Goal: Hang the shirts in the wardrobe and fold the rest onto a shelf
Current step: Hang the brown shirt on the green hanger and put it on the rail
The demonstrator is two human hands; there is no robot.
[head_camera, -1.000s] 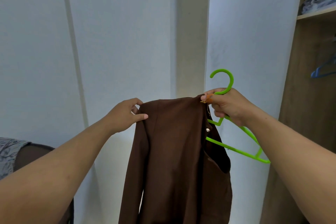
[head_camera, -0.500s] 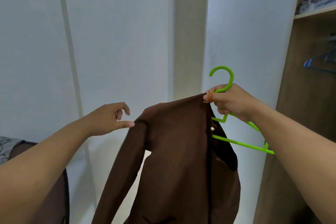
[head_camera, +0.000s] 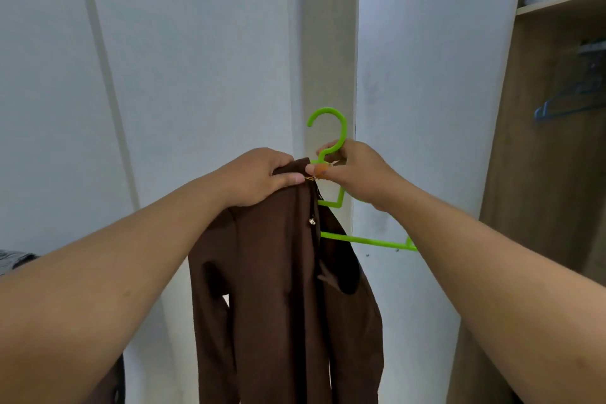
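The right hand [head_camera: 357,174] pinches the neck of the green hanger [head_camera: 337,200] just below its hook, fingers curled round the stem, with the collar edge of the brown shirt [head_camera: 278,289] caught under the thumb. The left hand [head_camera: 259,175] lies on top of the shirt's shoulder close beside it, fingers curled over the bunched fabric, thumb stretched toward the collar; its grip on the cloth looks firm.

The shirt hangs straight down from these two grips, one sleeve dangling at the left. Only the near side of the hanger seems to sit inside the garment. The far arm and the lower bar stick out bare to the right, behind the right forearm.

So the step in hand looks like threading the hanger into the shirt, about half done. The next move probably calls for the left hand to spread the collar and draw the free shoulder over the bare hanger arm while the right hand steadies the hook.

The open wardrobe [head_camera: 544,174] stands at the far right. In it a blue hanger [head_camera: 557,108] hangs, blurred, and on the shelf [head_camera: 557,0] above lies something dark wrapped in clear plastic.
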